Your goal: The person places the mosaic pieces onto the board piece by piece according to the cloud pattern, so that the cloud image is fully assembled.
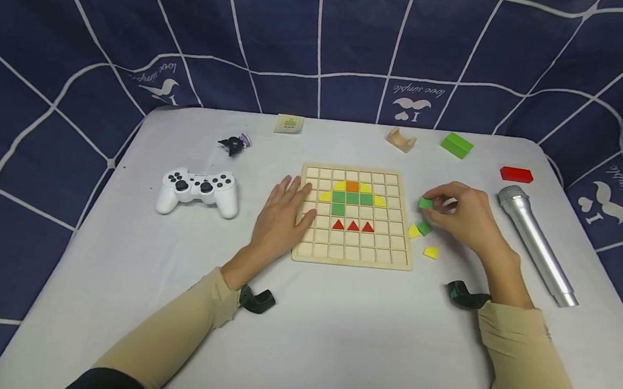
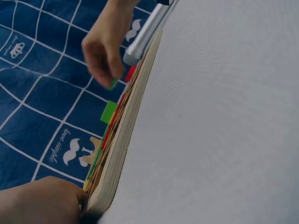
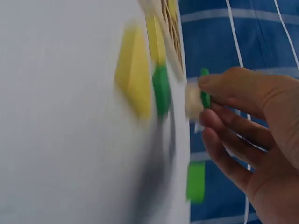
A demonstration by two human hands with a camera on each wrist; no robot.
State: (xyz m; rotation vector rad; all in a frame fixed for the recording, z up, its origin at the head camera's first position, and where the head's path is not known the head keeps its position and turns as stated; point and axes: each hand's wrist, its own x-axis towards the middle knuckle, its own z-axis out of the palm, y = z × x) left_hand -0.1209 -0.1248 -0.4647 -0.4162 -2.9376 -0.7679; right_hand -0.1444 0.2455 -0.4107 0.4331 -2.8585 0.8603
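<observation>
Now the left hand (image 1: 284,214) lies flat, fingers spread, on the wooden grid board's (image 1: 353,256) left edge. Right hand (image 1: 460,217) pinches a small green tile (image 1: 425,203) between thumb and fingertips, just right of the board; its shape stays blurred.

Bright even light, blurred right-wrist view

Both arms in long beige sleeves (image 1: 180,324), snug knit, cuffs ending at the wrists. Dark fabric shows under the left sleeve near the elbow, bottom edge of head view. Black wrist-cam mount (image 1: 257,300) strapped at left cuff, matching black mount (image 1: 465,294) at right cuff. Left hand (image 1: 282,219) and right hand (image 1: 460,215) bare, no gloves
</observation>
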